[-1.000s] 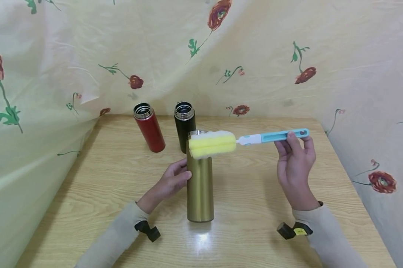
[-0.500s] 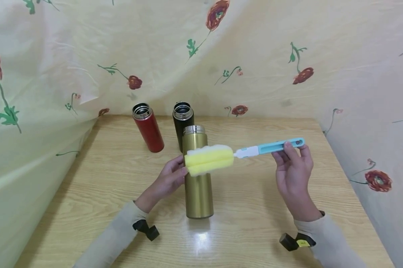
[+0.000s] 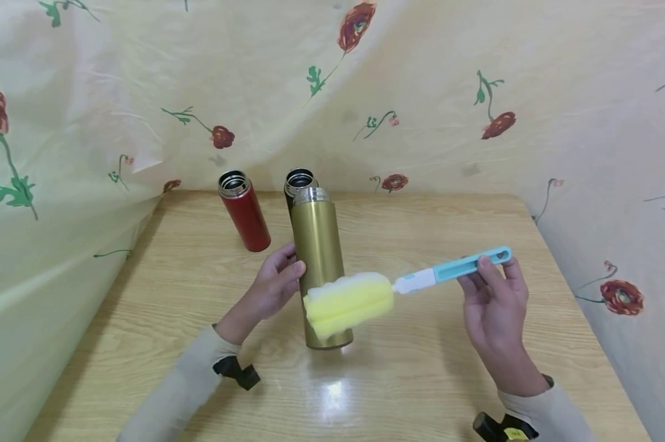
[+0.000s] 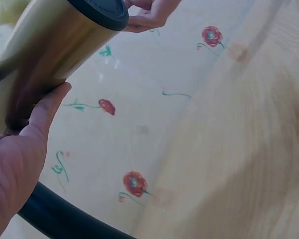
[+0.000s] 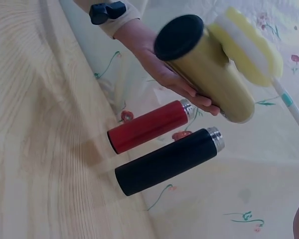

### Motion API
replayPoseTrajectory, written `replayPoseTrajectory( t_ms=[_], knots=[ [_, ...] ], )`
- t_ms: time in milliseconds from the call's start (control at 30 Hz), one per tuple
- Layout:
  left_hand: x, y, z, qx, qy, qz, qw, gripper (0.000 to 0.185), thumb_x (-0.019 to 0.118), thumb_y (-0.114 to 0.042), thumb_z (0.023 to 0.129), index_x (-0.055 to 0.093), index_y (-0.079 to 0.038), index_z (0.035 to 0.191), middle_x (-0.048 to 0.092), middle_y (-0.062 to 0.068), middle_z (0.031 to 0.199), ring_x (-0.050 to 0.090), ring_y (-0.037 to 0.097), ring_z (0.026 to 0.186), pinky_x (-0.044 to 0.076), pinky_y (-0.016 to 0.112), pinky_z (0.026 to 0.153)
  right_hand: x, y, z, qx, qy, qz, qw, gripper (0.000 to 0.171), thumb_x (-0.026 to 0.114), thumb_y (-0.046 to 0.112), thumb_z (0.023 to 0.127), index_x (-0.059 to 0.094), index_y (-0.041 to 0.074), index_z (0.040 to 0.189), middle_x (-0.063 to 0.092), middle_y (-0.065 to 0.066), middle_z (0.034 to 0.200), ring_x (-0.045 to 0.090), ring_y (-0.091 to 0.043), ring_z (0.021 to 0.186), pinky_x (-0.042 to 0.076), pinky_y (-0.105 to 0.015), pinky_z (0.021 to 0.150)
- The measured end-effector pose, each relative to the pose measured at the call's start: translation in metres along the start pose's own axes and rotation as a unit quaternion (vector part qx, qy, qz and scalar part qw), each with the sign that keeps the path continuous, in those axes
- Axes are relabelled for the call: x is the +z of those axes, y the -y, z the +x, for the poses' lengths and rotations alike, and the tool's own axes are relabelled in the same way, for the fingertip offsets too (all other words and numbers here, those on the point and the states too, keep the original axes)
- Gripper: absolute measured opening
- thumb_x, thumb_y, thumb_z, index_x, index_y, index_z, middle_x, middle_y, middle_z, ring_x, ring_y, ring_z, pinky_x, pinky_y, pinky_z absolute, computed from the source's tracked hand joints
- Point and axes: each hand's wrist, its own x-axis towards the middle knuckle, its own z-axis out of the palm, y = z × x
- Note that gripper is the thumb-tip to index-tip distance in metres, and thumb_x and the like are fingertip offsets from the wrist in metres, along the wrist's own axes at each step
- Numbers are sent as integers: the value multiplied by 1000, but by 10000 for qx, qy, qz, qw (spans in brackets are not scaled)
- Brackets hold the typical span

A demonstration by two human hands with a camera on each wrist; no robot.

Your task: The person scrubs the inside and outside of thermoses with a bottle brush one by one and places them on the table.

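My left hand [image 3: 274,279] grips a gold thermos bottle [image 3: 317,239] round its left side, thumb on the front. The bottle is raised off the table, its steel neck leaning up and away to the left, and its dark base [image 5: 179,37] shows in the right wrist view. In my right hand [image 3: 498,307] I pinch the blue handle of a bottle brush [image 3: 351,304] near its end. Its yellow and white sponge head points left and overlaps the bottle's lower body in the head view. Only a sliver of the right hand shows in the right wrist view.
A red thermos [image 3: 246,215] stands open at the back left of the wooden table [image 3: 199,288]. Right of it stands a black thermos [image 3: 299,179], also open, mostly hidden behind the gold bottle. A flowered cloth [image 3: 431,73] hangs round the back and sides.
My left hand has lifted the gold bottle and tilted it, its neck moving up and left. The brush has dropped from beside the bottle's neck to its lower body, the right hand lowering with it.
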Motion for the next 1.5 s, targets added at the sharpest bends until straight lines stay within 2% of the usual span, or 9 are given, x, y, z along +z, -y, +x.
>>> replayPoseTrajectory(
  t_ms=[167, 300, 467, 633, 1033, 1233, 1500],
  knots=[
    [4, -8, 6, 113, -91, 29, 9999, 61, 67, -27, 100, 40, 4, 145, 63, 2, 120, 64, 13, 107, 59, 29, 88, -4, 4, -8, 4, 171, 297, 9994, 17, 38, -13, 103, 53, -7, 107, 68, -21, 91, 74, -31, 86, 61, -37, 84],
    [6, -13, 9, 159, -128, 102, 9997, 58, 62, -24, 102, 38, 6, 146, 62, 3, 119, 65, 15, 106, 60, 29, 86, -6, 6, -14, -17, 484, 418, 9980, 21, 33, -14, 104, 52, -8, 109, 69, -22, 94, 74, -33, 88, 61, -38, 84],
    [7, -17, 10, 239, -366, 44, 9990, 44, 59, -23, 103, 46, 0, 138, 63, 3, 116, 65, 14, 102, 60, 29, 81, -9, 7, -21, -28, 781, 398, 9962, 25, 30, -16, 103, 52, -9, 112, 71, -24, 98, 75, -35, 91, 60, -41, 85],
    [8, -19, 8, 275, -583, -151, 9978, 33, 57, -23, 105, 51, -7, 132, 66, 1, 116, 66, 12, 102, 60, 28, 82, -14, 5, -28, -110, 716, 223, 9971, 26, 31, -20, 101, 52, -10, 112, 71, -25, 96, 75, -36, 92, 59, -45, 84],
    [3, -17, 6, 336, -544, -231, 9977, 35, 63, -25, 102, 53, -10, 132, 66, 1, 115, 66, 13, 100, 60, 28, 82, -29, -11, -38, -123, 287, -540, 9981, 24, 39, -22, 98, 55, -7, 109, 75, -22, 93, 77, -31, 90, 61, -42, 80],
    [2, -15, 5, 361, -682, -254, 9967, 45, 69, -29, 99, 51, -8, 135, 67, 2, 115, 67, 13, 100, 60, 28, 81, -27, -10, -43, -156, 427, -207, 9988, 26, 35, -21, 100, 52, -7, 112, 74, -24, 96, 76, -33, 94, 59, -45, 85],
    [3, -14, 6, 374, -884, -212, 9952, 52, 74, -36, 95, 52, -8, 132, 68, 2, 110, 69, 14, 95, 62, 29, 77, -15, -2, -46, -686, 712, 317, 9946, 24, 32, -22, 99, 49, -11, 112, 72, -30, 97, 74, -40, 94, 60, -48, 83]
  ],
)
